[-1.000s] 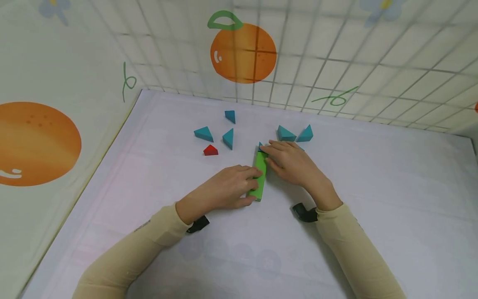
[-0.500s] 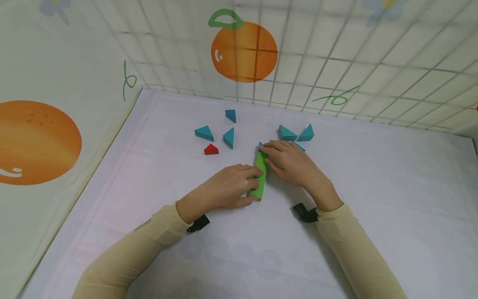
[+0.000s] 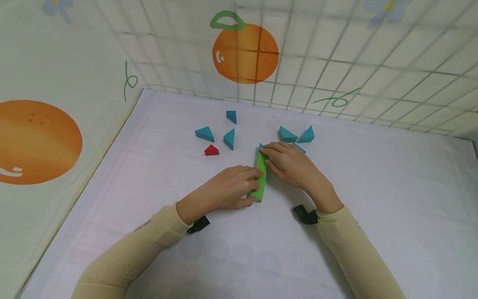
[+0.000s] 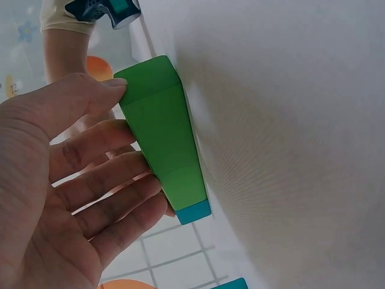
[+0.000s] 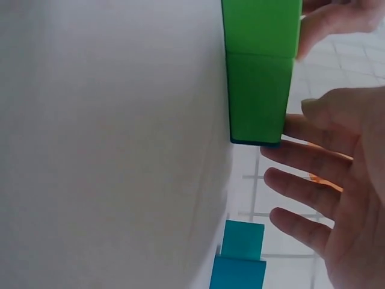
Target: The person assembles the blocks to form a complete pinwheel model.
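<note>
Cloth (image 3: 392, 187): pale, across the lower frame;
Wall (image 3: 302, 43): white, grid-lined, printed orange (image 3: 245, 53) upper centre;
Green bar (image 3: 262, 182): flat at frame centre;
Left hand (image 3: 231, 189): fingers loosely straight, touching the bar;
Right hand (image 3: 293, 164): likewise, at its upper end.

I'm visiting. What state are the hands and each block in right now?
Green row: lying flat.
Blue end block: against the row's far end.
Left hand: touching the row.
Right hand: at the far end.
Red block: lying apart.
Leftmost blue block: lying apart.
Farthest blue block: lying apart.
Blue block right of red: lying apart.
Rightmost blue block: close to neighbouring blue block.
Half-hidden blue block: contact unclear.
</note>
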### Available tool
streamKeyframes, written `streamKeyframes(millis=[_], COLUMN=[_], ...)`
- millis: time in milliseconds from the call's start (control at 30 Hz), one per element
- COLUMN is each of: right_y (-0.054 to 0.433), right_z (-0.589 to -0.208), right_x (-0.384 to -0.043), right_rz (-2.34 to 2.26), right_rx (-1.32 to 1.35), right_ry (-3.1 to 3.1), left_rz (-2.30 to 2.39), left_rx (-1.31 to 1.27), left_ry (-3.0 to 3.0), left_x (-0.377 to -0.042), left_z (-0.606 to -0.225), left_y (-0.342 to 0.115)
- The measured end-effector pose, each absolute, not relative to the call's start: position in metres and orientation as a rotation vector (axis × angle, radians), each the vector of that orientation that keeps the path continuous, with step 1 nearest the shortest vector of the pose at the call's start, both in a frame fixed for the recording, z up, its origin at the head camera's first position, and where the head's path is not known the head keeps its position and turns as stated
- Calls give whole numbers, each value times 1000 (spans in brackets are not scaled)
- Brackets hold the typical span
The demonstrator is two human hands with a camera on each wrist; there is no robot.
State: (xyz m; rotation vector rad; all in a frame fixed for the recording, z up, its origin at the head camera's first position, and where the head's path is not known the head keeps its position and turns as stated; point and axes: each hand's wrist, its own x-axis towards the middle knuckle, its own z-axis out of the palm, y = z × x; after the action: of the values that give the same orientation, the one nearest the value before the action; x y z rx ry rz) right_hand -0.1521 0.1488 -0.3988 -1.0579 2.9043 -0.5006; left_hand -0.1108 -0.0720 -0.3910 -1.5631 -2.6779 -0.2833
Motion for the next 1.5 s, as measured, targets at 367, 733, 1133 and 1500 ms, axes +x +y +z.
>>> streamKeyframes(millis=[367,733,1133,1500], right_y=[145,145,148,148], right_z=[-398,-397,-399,-398], right_x=[-148,-146,-148,-148], right_rz=[-424,-408,-436,-433], right_rx=[-1061,-1081,-1114,-1101], right_ry=[2957,2980,2989,2986], left_rz=[-282,-305,-298,-301], left_rx=[-1559,-1546,-1546,-1545], left_ry=[-2685,-2670,-2685,-2666], left_x=[-110,-110,-110,-111], left_z=[-389,-391,-391,-392], left_y=[-72,-72,-71,-71])
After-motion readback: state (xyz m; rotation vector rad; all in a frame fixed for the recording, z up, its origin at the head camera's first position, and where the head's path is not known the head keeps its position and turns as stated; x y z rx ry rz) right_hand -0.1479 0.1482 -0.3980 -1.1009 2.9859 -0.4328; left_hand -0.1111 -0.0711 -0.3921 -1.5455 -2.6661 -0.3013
